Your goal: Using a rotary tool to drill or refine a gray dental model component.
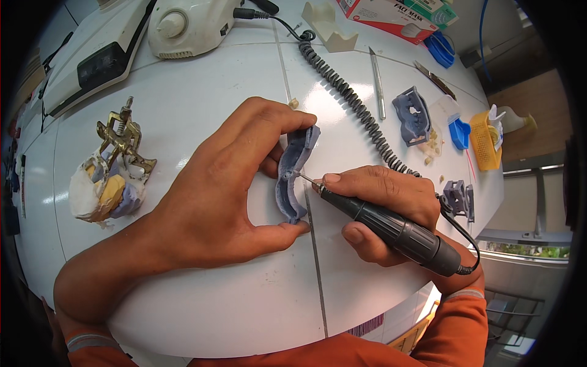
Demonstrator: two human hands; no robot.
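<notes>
My left hand (229,183) grips a curved, blue-grey dental impression piece (285,177) by its two ends, thumb at the near end and fingers at the far end. In my right hand (391,205) lies a black rotary handpiece (397,232), held like a pen. Its thin metal bit (307,178) points left and meets the inner edge of the piece near its middle; whether it is spinning I cannot tell. A coiled black cord (354,98) runs from the white control unit (186,27) toward the handpiece.
A brass articulator (125,137) with plaster and yellow models stands at left. Further blue-grey pieces (411,116) lie right, near a blue tray (458,131) and yellow basket (485,140). A scalpel (377,82), a knife (435,79), a cream holder (329,27) and a mask box (391,18) sit farther back.
</notes>
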